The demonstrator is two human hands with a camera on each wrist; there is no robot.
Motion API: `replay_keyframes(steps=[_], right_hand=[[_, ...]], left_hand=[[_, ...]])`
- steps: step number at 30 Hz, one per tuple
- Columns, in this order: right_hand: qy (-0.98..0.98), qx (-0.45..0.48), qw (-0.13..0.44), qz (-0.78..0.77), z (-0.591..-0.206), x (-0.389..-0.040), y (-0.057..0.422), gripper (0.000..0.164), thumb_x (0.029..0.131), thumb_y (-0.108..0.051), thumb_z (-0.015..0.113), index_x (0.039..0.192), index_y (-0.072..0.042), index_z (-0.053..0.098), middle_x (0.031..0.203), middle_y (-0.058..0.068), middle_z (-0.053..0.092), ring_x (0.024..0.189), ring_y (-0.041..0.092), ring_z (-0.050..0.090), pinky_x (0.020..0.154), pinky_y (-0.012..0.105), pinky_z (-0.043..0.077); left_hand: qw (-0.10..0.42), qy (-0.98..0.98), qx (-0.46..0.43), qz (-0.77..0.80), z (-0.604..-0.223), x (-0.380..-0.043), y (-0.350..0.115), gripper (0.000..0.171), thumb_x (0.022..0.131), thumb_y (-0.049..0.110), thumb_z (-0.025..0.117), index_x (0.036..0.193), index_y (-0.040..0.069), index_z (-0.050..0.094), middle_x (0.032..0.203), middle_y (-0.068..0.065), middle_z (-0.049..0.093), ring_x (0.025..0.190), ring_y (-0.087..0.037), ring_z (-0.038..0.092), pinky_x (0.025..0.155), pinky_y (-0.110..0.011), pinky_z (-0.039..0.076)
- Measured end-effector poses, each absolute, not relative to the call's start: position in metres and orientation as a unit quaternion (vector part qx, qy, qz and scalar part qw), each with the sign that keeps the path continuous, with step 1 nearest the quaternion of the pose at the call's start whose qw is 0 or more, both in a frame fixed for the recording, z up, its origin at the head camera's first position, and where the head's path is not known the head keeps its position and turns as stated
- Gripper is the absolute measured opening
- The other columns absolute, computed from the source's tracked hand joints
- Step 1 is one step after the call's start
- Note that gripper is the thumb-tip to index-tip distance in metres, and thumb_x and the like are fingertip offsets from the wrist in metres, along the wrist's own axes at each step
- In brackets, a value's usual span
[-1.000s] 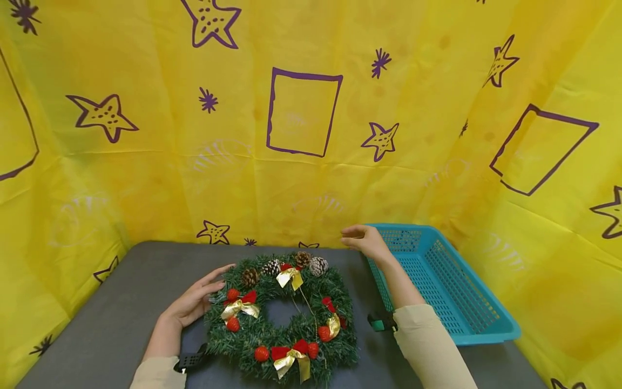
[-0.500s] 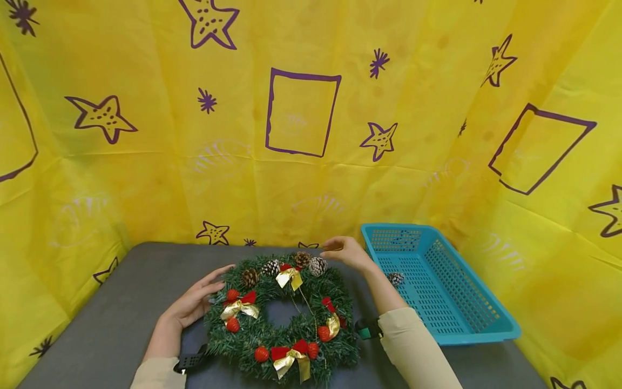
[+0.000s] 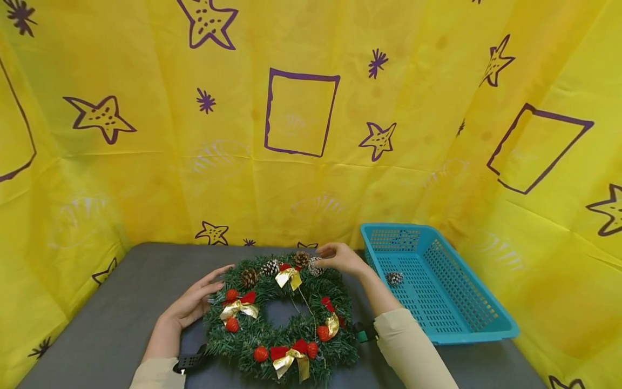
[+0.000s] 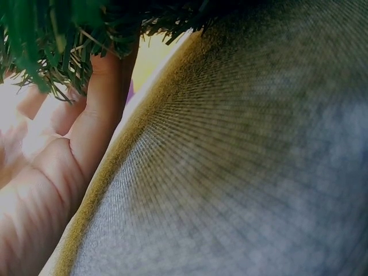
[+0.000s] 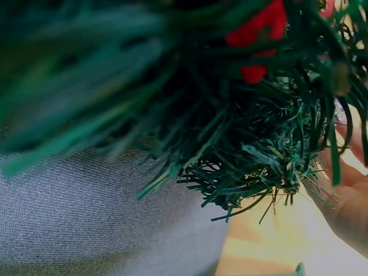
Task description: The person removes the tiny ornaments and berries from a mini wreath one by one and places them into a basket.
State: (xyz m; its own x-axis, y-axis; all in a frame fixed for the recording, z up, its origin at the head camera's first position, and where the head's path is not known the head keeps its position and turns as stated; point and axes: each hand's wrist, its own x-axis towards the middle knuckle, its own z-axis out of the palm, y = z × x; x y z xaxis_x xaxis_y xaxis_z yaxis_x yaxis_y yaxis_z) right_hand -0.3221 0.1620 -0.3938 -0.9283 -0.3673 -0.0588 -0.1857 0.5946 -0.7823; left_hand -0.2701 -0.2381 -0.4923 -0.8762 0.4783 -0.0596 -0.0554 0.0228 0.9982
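Note:
A green artificial wreath [image 3: 228, 346], dressed with gold bows, red ornaments and several pine cones, lies on the grey table. My left hand [image 3: 194, 300] rests against its left edge, fingers extended; in the left wrist view the left hand's fingers [image 4: 98, 115] reach up into the greenery. At the top right of the wreath my right hand [image 3: 342, 260] has thumb and forefinger on either side of a white-tipped pine cone [image 3: 313, 268], pinching it. Just left of that sits a brown pine cone [image 3: 302, 260]. The right wrist view mostly shows green needles, hiding the fingertips.
A blue plastic basket [image 3: 486, 302] stands to the right on the table [image 3: 160, 270]. One white-tipped pine cone [image 3: 394, 279] lies in the basket near its left wall. Behind and at both sides hangs a yellow curtain [image 3: 170, 205] with purple drawings.
My right hand has moved left and down from the basket's edge to the white-tipped pine cone on the wreath. The cone in the basket has come into sight. My left hand has stayed put.

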Motion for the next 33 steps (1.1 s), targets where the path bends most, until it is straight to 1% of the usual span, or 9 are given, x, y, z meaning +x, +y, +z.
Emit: replay_keyframes(steps=[4, 11, 18, 23, 26, 28, 30, 31, 33], right_hand=[[0.89, -0.162, 0.112, -0.411, -0.394, -0.32, 0.16, 0.043, 0.089, -0.029, 0.074, 0.126, -0.01, 0.066, 0.132, 0.016, 0.063, 0.123, 0.035, 0.059, 0.098, 0.049, 0.05], [0.89, -0.167, 0.111, -0.41, -0.394, -0.32, 0.16, 0.043, 0.087, -0.027, 0.077, 0.125, -0.01, 0.067, 0.132, 0.016, 0.063, 0.122, 0.036, 0.059, 0.096, 0.049, 0.051], [0.893, -0.169, 0.101, -0.404, -0.393, -0.32, 0.161, 0.037, 0.087, -0.023, 0.076, 0.121, -0.01, 0.069, 0.126, 0.014, 0.067, 0.115, 0.031, 0.062, 0.095, 0.047, 0.051], [0.897, -0.164, 0.097, -0.4, -0.391, -0.32, 0.162, 0.036, 0.085, -0.022, 0.076, 0.119, -0.011, 0.071, 0.123, 0.013, 0.069, 0.113, 0.029, 0.064, 0.093, 0.046, 0.052], [0.898, -0.162, 0.098, -0.397, -0.389, -0.32, 0.163, 0.037, 0.085, -0.022, 0.076, 0.12, -0.011, 0.071, 0.124, 0.013, 0.069, 0.113, 0.029, 0.064, 0.092, 0.046, 0.053], [0.898, -0.16, 0.099, -0.397, -0.387, -0.32, 0.165, 0.038, 0.085, -0.023, 0.076, 0.121, -0.011, 0.071, 0.124, 0.013, 0.069, 0.113, 0.029, 0.064, 0.092, 0.045, 0.053], [0.898, -0.16, 0.096, -0.398, -0.386, -0.32, 0.166, 0.038, 0.086, -0.023, 0.075, 0.122, -0.011, 0.07, 0.125, 0.014, 0.068, 0.113, 0.03, 0.064, 0.091, 0.045, 0.053], [0.898, -0.162, 0.093, -0.398, -0.385, -0.32, 0.167, 0.039, 0.086, -0.022, 0.075, 0.122, -0.01, 0.07, 0.125, 0.014, 0.068, 0.114, 0.031, 0.064, 0.091, 0.045, 0.053], [0.897, -0.163, 0.089, -0.401, -0.384, -0.321, 0.169, 0.039, 0.086, -0.021, 0.075, 0.122, -0.009, 0.07, 0.126, 0.015, 0.068, 0.114, 0.031, 0.064, 0.09, 0.044, 0.054]], left_hand=[[0.195, 0.692, 0.15, 0.678, -0.493, -0.272, -0.238, 0.058, 0.108, 0.026, 0.036, 0.161, 0.021, 0.012, 0.166, -0.014, -0.02, 0.151, -0.046, -0.02, 0.11, -0.056, 0.021], [0.192, 0.69, 0.149, 0.681, -0.495, -0.273, -0.238, 0.058, 0.108, 0.026, 0.037, 0.161, 0.022, 0.014, 0.167, -0.012, -0.018, 0.151, -0.044, -0.018, 0.11, -0.055, 0.021], [0.194, 0.677, 0.158, 0.692, -0.496, -0.273, -0.238, 0.058, 0.108, 0.024, 0.038, 0.161, 0.021, 0.014, 0.166, -0.013, -0.02, 0.151, -0.042, -0.019, 0.094, -0.034, 0.03], [0.194, 0.666, 0.16, 0.702, -0.494, -0.272, -0.238, 0.059, 0.107, 0.022, 0.038, 0.161, 0.019, 0.014, 0.166, -0.013, -0.022, 0.151, -0.039, -0.019, 0.083, -0.03, 0.033], [0.191, 0.674, 0.155, 0.697, -0.494, -0.271, -0.237, 0.059, 0.107, 0.023, 0.038, 0.161, 0.02, 0.014, 0.166, -0.013, -0.02, 0.151, -0.041, -0.018, 0.094, -0.037, 0.033], [0.192, 0.675, 0.152, 0.696, -0.493, -0.27, -0.236, 0.059, 0.107, 0.024, 0.039, 0.161, 0.02, 0.014, 0.166, -0.014, -0.02, 0.151, -0.043, -0.02, 0.108, -0.053, 0.029], [0.193, 0.674, 0.149, 0.697, -0.493, -0.269, -0.236, 0.059, 0.107, 0.025, 0.039, 0.161, 0.02, 0.014, 0.166, -0.014, -0.019, 0.151, -0.044, -0.021, 0.113, -0.067, 0.017], [0.194, 0.673, 0.147, 0.698, -0.493, -0.269, -0.236, 0.059, 0.107, 0.025, 0.039, 0.161, 0.02, 0.013, 0.166, -0.013, -0.02, 0.15, -0.045, -0.022, 0.113, -0.07, 0.012], [0.196, 0.672, 0.147, 0.699, -0.493, -0.269, -0.236, 0.06, 0.107, 0.025, 0.039, 0.161, 0.02, 0.013, 0.166, -0.013, -0.02, 0.15, -0.044, -0.023, 0.114, -0.069, 0.012]])
